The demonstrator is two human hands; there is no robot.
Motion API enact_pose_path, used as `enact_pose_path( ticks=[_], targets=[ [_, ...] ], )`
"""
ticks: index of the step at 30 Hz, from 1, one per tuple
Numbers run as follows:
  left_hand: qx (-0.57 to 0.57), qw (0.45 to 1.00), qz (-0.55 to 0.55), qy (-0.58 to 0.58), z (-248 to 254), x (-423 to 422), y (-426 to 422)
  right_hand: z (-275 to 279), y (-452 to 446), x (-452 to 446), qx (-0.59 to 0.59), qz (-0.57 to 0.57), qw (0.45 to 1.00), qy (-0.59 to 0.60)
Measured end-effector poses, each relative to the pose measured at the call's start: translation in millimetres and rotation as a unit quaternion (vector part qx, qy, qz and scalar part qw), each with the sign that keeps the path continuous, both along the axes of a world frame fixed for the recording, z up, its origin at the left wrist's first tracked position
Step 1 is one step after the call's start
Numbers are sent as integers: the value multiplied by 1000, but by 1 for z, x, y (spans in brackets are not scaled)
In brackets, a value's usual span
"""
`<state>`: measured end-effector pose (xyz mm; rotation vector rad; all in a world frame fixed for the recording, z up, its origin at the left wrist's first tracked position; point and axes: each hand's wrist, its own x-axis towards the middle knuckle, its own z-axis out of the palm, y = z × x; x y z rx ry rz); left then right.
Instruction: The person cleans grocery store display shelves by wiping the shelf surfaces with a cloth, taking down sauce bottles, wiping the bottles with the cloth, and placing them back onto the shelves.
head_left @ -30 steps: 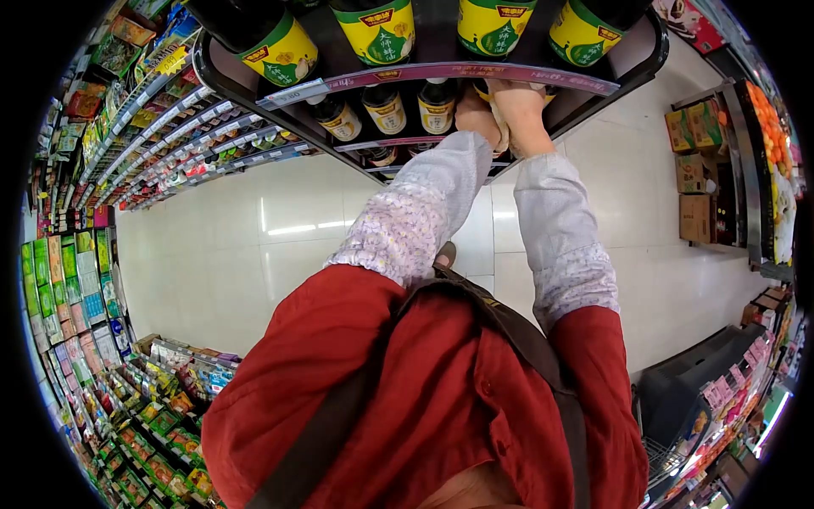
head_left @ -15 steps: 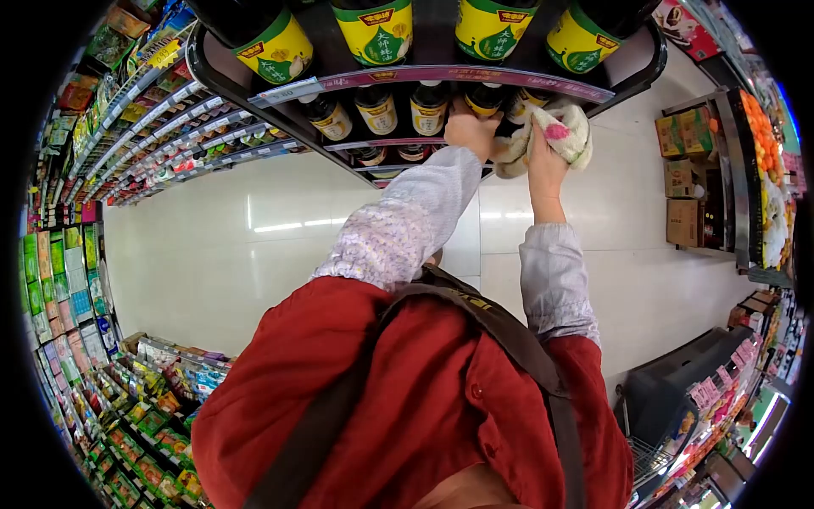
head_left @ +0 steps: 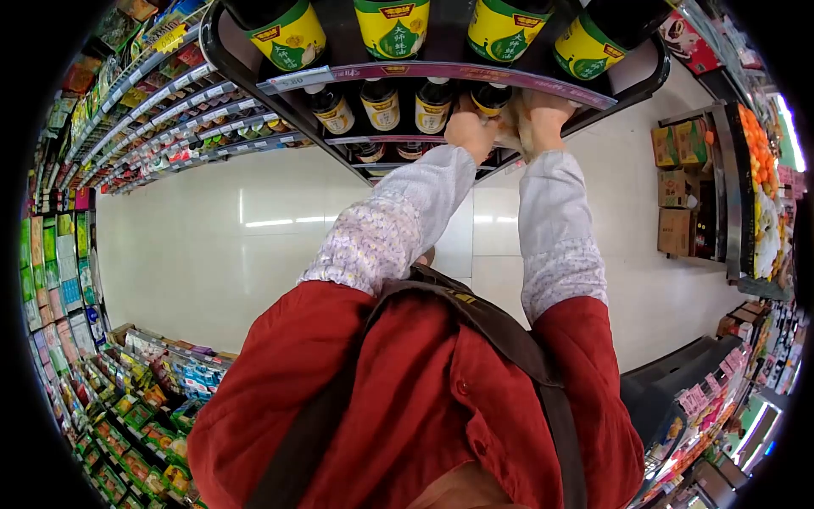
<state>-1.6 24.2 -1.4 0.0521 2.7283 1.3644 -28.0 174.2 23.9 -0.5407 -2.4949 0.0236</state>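
Observation:
My left hand (head_left: 469,132) is closed around a dark bottle with a yellow label (head_left: 491,100) on the second shelf level. Just right of it, my right hand (head_left: 545,115) reaches in under the upper shelf edge, closed on a pale cloth (head_left: 511,127), with its fingertips partly hidden by the shelf lip. More dark bottles with white and yellow labels (head_left: 381,105) stand in a row to the left of my hands. Above, large bottles with green and yellow labels (head_left: 393,30) line the upper shelf.
The shelf's price strip (head_left: 441,73) runs just above my hands. Packed racks (head_left: 161,102) curve along the left. At right are stacked cardboard boxes (head_left: 675,188) and a stand of orange fruit (head_left: 757,153). A dark grey bin-like object (head_left: 670,382) sits at the lower right.
My right hand has moved from beside the shelf, where the cloth showed fully, up and in under the shelf edge. My left hand stays at the bottle.

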Motion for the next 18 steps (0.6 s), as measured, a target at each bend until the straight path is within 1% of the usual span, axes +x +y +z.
enact_pose_path(
  ticks=[1, 3, 4, 6, 7, 8, 9, 10, 11, 13, 14, 16, 18],
  targets=[
    [8, 1000, 9, 12, -1, -1, 0, 5, -8, 12, -82, 15, 996, 12],
    [-8, 1000, 4, 17, -3, -4, 0, -4, 0, 9, -215, 61, 962, 154],
    [-27, 999, -2, 21, -4, -5, 0, -12, -2, 11, -214, 63, 963, 153],
    [-13, 999, 10, 29, -3, -1, -2, -22, -9, 19, -375, 93, 906, 174],
    [2, 999, 19, 37, -2, 0, -1, -16, -14, 25, -374, 93, 906, 174],
    [2, 999, 18, 37, -1, -1, -2, -10, -19, 32, -129, 22, 991, -10],
    [-12, 999, 8, 30, -1, -2, -3, -8, -19, 33, -4, -19, 994, -108],
    [-26, 999, -3, 22, -1, -2, -3, -5, -20, 35, 129, -52, 971, -193],
    [-26, 999, -4, 22, -1, -2, -3, -3, -21, 35, 60, -28, 984, -168],
    [-30, 999, 2, 24, -3, -4, -2, -10, -16, 35, -10, -6, 990, -142],
    [-30, 999, 0, 23, -4, -5, -1, -14, -14, 34, 37, 5, 989, -146],
    [-39, 999, 5, 18, -5, -4, 0, -17, -13, 34, 81, 12, 985, -152],
    [-46, 999, -4, 8, -3, -3, 1, -17, -13, 35, 120, -4, 980, -157]
  ],
)
